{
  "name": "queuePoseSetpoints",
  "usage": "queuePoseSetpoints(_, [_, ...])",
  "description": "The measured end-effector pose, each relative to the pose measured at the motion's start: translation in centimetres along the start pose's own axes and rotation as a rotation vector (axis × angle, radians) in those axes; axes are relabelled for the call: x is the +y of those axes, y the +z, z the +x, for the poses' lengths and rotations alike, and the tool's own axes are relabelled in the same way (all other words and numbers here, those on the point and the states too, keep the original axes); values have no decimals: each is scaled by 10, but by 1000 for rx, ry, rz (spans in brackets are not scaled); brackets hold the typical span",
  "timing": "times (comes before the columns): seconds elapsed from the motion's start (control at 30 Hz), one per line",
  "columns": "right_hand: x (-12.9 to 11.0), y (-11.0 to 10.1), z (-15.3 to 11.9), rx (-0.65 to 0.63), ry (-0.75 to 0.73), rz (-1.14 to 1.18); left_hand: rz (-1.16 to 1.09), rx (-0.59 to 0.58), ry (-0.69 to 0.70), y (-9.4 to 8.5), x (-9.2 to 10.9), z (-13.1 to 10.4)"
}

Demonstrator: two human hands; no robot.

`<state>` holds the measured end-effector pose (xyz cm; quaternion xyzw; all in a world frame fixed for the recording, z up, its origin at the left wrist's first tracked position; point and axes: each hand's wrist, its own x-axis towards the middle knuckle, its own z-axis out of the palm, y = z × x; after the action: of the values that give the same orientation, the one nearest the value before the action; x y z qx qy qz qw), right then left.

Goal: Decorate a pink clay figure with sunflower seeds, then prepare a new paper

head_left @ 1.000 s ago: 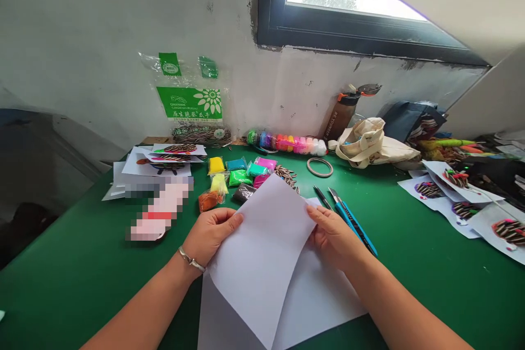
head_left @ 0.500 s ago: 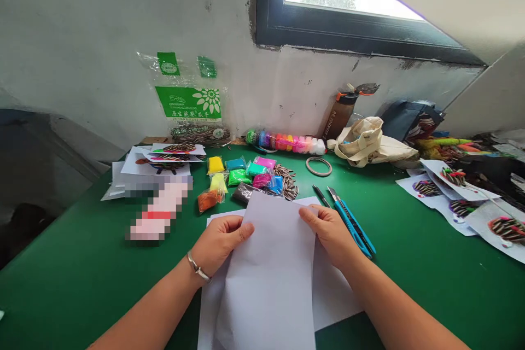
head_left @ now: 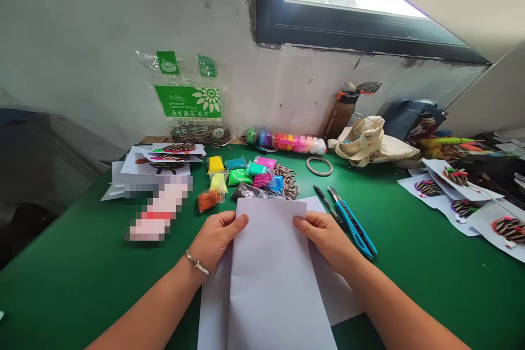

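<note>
A folded sheet of white paper (head_left: 273,273) is held up between my two hands, its top edge away from me. My left hand (head_left: 219,238) pinches its left edge, thumb on the front and fingers behind. On the right edge, my right hand (head_left: 328,235) grips the same way near the top corner. More white sheets (head_left: 338,295) lie beneath on the green table (head_left: 414,262). Just right of my right hand are a blue utility knife (head_left: 353,224) and a dark pen (head_left: 328,203).
Beyond the paper lie small bags of coloured clay (head_left: 240,176) and loose striped sunflower seeds (head_left: 290,188). A roll of tape (head_left: 319,166), a bottle (head_left: 341,112) and a cloth bag (head_left: 369,142) stand farther back. Decorated paper cards lie left (head_left: 135,164) and right (head_left: 430,194); a seed bag (head_left: 188,104) leans on the wall.
The folded paper has straightened, and its top edge now sits level and slightly lower. Both hands have shifted a little left and keep hold of its edges.
</note>
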<state>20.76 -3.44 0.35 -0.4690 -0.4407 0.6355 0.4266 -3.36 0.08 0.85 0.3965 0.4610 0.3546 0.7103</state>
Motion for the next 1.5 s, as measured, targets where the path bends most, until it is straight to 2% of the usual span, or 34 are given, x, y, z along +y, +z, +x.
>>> queuePoseSetpoints(0.27, [0, -1, 2, 152, -16, -200, -48, 40, -25, 1, 3, 0])
queuePoseSetpoints(0.97, [-2, 0, 1, 142, -38, -238, -23, 72, 1, 2, 3, -1])
queuePoseSetpoints(1.23, [-6, -13, 7, 180, -154, -373, 51, 25, 69, 0, 3, 1])
queuePoseSetpoints(1.37, [-22, -24, 12, 142, -194, -576, 149, 73, 150, -5, 9, 0])
queuePoseSetpoints(1.5, [-43, -15, 21, -48, -218, -864, 226, 132, 240, -11, 20, -5])
